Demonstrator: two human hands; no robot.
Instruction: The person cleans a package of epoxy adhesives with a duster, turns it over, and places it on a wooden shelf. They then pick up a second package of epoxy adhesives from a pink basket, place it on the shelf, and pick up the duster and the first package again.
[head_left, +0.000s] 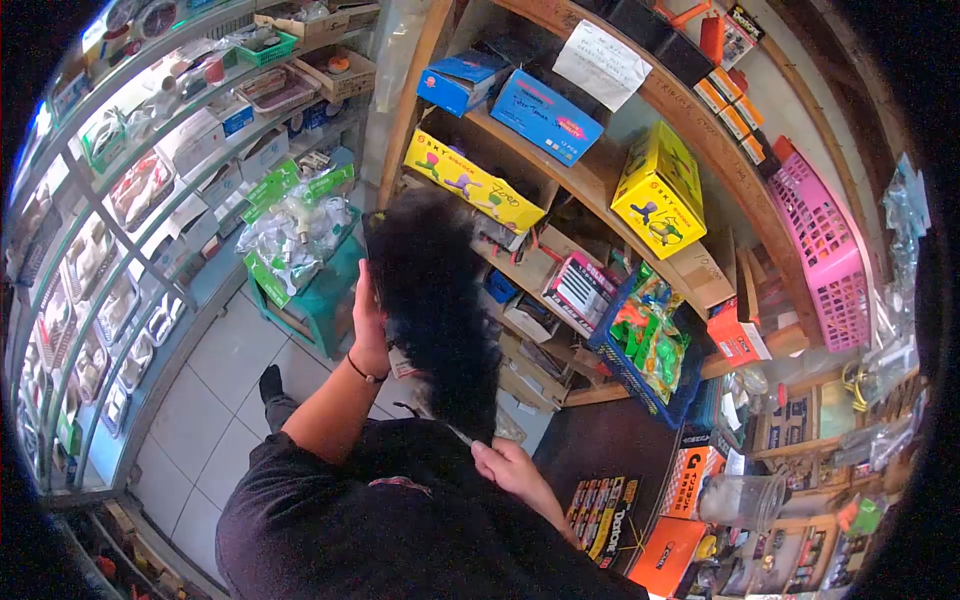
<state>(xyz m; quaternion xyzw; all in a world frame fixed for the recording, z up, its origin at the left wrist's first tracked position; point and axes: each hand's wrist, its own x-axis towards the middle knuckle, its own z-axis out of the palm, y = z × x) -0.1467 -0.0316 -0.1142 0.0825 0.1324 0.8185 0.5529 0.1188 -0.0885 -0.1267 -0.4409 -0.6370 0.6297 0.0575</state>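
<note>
A large black, fluffy duster [435, 290] stands in front of my body, its lower end near my right hand. My right hand [505, 468] is closed around a thin grey handle [461, 435] that points toward the duster's lower end. My left hand [370, 325] is raised at the duster's left side, its palm against the edge of a dark, flat thing [374, 235]. The duster hides most of that thing, and part of the left fingers. A dark bracelet [367, 372] circles my left wrist.
A green stool [310, 318] at the left bears bagged bulbs [300, 235]. Wooden shelves ahead hold yellow boxes [662, 190], blue boxes [545, 115] and a blue basket [655, 350] of packets. A glass display case [130, 230] lines the left. A pink basket [825, 250] hangs right.
</note>
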